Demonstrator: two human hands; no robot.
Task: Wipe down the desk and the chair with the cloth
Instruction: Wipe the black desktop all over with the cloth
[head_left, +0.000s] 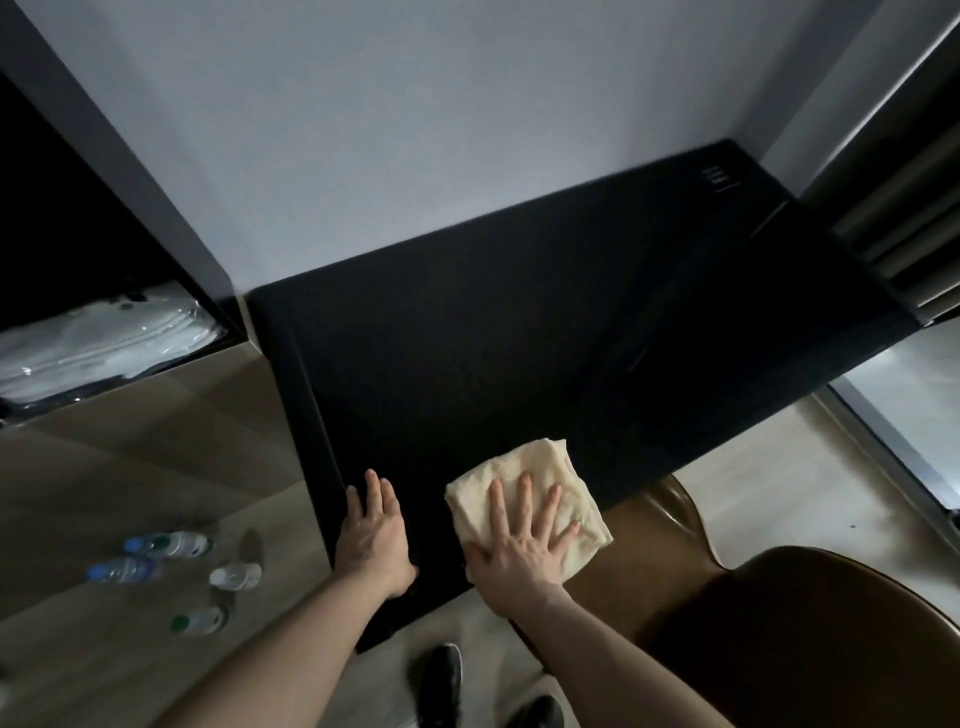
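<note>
- 1 desk (519, 322), black top
- 1 cloth (540, 478), pale yellow, folded
- 2 hands: left hand (375, 530), right hand (519, 540)
- 1 chair (810, 634), brown
- 4 water bottles on the wood counter at left: bottle one (166, 544), bottle two (124, 570), bottle three (235, 576), bottle four (200, 621); blurred
- 2 shoes on the floor: left shoe (441, 680), right shoe (535, 714)
- 1 stack of plastic-wrapped white items (104, 338) in the shelf at left; count inside can't tell
</note>
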